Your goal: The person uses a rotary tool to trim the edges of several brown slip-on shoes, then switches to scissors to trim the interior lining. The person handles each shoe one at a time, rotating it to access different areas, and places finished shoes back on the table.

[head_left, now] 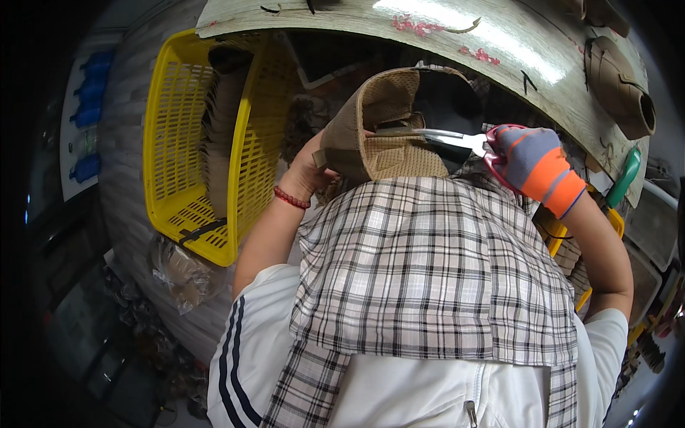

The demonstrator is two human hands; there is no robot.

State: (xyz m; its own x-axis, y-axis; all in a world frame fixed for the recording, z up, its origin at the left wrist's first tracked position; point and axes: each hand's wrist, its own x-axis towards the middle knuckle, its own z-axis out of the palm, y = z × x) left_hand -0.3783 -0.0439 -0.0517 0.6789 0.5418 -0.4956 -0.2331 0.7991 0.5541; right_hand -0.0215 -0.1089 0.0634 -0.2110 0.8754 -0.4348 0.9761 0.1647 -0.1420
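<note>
My bare left hand (308, 170), with a red braided bracelet at the wrist, grips the side of a brown boot upper (346, 135). The piece stands open over my lap and shows a tan textured lining. Scissors (476, 144) with red handles are in my right hand (526, 160), which wears a grey and orange glove. Their metal blades reach into the opening of the upper, and the tips are hidden against the lining. Some left fingers are hidden behind the material.
A yellow plastic basket (240, 164) on the left holds a row of stacked brown pieces (221, 143). Ahead lies the worktable (342, 16) with dark scraps. More brown uppers (615, 85) and a green-handled tool (626, 175) are at right. A clear plastic bag (184, 274) sits below the basket.
</note>
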